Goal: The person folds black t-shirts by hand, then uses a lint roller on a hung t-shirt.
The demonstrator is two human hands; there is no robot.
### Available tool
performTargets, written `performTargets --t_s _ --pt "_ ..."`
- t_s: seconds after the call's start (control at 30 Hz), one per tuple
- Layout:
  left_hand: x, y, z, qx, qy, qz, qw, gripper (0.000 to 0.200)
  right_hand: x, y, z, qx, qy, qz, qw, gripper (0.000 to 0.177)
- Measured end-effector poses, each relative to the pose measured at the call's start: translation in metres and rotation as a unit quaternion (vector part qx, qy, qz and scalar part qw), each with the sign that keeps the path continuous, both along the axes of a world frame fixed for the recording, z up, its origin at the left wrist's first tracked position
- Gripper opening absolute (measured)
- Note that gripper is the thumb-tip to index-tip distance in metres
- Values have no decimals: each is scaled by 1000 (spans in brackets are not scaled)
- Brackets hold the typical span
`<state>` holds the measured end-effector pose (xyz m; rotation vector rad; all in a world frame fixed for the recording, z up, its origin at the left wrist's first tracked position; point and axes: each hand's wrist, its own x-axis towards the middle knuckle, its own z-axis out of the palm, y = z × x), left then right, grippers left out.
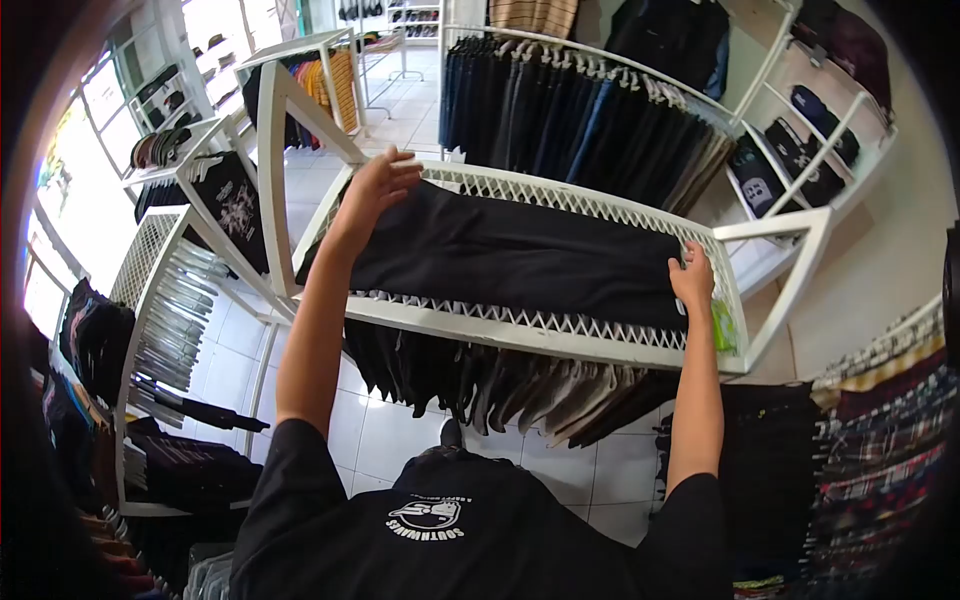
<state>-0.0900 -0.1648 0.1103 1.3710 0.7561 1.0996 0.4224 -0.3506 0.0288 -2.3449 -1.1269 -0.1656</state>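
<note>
A long black garment [520, 245], folded lengthwise like a pair of trousers, lies flat along the white mesh top [560, 335] of a display rack. My left hand [385, 185] is over the far edge at the garment's left end, fingers stretched out and apart. At the opposite end, my right hand [692, 275] rests against the garment's short edge, with thumb and fingers apart. Just beyond my right wrist, a bright green item [722, 325] sits on the mesh in the corner.
Dark trousers [570, 115] hang on a rail behind the rack, and more garments [490, 375] hang beneath its top. White frame posts [275, 180] rise at both ends. Clear hangers [180, 315] fill a rack at left; plaid shirts [880, 470] hang at right.
</note>
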Motion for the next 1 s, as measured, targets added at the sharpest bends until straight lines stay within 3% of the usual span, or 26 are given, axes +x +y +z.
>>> performTargets --t_s 0.1,0.17,0.3,0.43,0.5,0.63,0.73,0.83,0.9,1.0 --pt "-38 -46 -21 169 121 116 971 38 -52 25 6 43 20 60 997 47" --pt "-66 -65 -42 141 179 213 950 31 -98 54 17 93 37 184 978 40" --pt "-102 -92 -70 226 370 400 807 24 -192 127 14 126 137 354 917 34" --pt "-120 -100 -99 163 413 420 792 28 -267 191 -4 12 150 355 923 51" --pt "-117 -100 -100 179 444 435 763 27 -290 217 -22 -17 65 308 949 56" --pt "-121 -88 -115 204 489 454 716 26 -302 223 -38 -27 8 259 965 59" --pt "-113 -81 -111 208 468 503 696 21 -293 218 -32 -25 60 288 955 60" --pt "-85 -82 -93 271 408 468 736 21 -286 183 -23 59 17 327 943 59" --pt "-57 -84 -93 304 380 369 792 23 -286 140 -1 44 77 331 940 50" --pt "-2 -97 -86 336 347 204 851 26 -271 73 3 93 59 290 951 37"
